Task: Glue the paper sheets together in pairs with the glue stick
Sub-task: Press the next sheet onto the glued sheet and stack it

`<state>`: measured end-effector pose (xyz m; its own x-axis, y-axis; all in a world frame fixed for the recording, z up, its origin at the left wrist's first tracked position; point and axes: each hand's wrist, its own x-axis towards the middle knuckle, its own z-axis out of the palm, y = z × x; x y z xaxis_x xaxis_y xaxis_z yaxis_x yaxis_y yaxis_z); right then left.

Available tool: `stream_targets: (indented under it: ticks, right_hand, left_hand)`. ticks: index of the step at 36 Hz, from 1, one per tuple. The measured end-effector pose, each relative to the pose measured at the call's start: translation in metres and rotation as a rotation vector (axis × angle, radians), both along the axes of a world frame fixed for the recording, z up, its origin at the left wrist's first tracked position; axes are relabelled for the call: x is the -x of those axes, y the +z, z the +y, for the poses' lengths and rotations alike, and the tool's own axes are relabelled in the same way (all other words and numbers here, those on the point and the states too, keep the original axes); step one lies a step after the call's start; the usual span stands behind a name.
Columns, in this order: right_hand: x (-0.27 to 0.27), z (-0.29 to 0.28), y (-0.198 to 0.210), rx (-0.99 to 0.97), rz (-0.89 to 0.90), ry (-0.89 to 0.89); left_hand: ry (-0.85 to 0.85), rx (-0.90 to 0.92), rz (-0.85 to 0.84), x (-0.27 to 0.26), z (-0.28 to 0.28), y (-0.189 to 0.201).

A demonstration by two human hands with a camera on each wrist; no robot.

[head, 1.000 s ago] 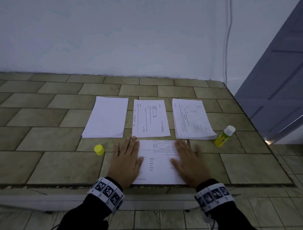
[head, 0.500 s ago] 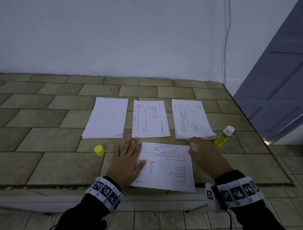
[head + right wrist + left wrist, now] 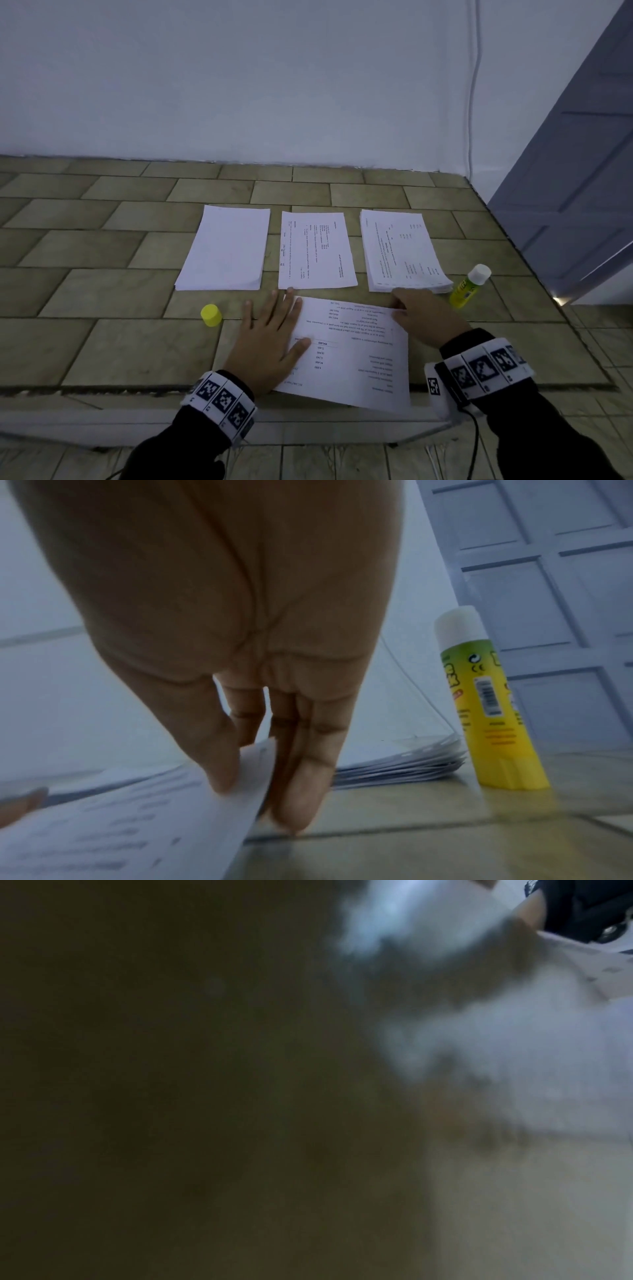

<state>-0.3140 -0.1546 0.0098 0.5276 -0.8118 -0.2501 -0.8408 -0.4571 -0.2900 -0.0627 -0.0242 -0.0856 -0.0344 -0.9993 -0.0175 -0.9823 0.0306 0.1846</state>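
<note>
1. Printed sheet (image 3: 356,346) lies on the tiled bench (image 3: 102,342) at the near edge, skewed, its near right corner overhanging the rim. It sits just in front of the three piles: blank stack (image 3: 224,250), middle sheets (image 3: 315,250), thick printed stack (image 3: 400,250).
2. Left hand (image 3: 270,346): flat, fingers straight and spread, palm on the sheet's left margin and partly on the bench. Nothing gripped. (Left wrist view is dark and blurred; no use.)
3. Right hand (image 3: 240,642): at the sheet's far right corner. In the wrist view the thumb lies on top of the paper edge and the other fingers (image 3: 301,775) go under it, tips touching the bench, so the corner is pinched and slightly raised.
4. Glue stick (image 3: 467,286) stands upright, uncapped, just right of the thick stack, touched by neither hand. Its yellow cap (image 3: 210,315) stands apart, left of the left hand.
5. Handling estimate: very light, thin, limp; it curls where lifted. Likely slides easily on the smooth tile, and creases if pinched hard.
6. Where to hold: a corner or short edge, thumb over and fingers under, with the other palm flat to stop sliding (as now). Whether this is one sheet or a glued pair, cannot tell.
</note>
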Motion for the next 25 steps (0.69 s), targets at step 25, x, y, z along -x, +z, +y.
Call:
stream_targets:
  ticks: [25]
  right_hand:
    - [-0.064, -0.062, -0.015, -0.148, -0.642, -0.470]
  left_hand:
    - [0.010, 0.096, 0.027, -0.001, 0.001, -0.006]
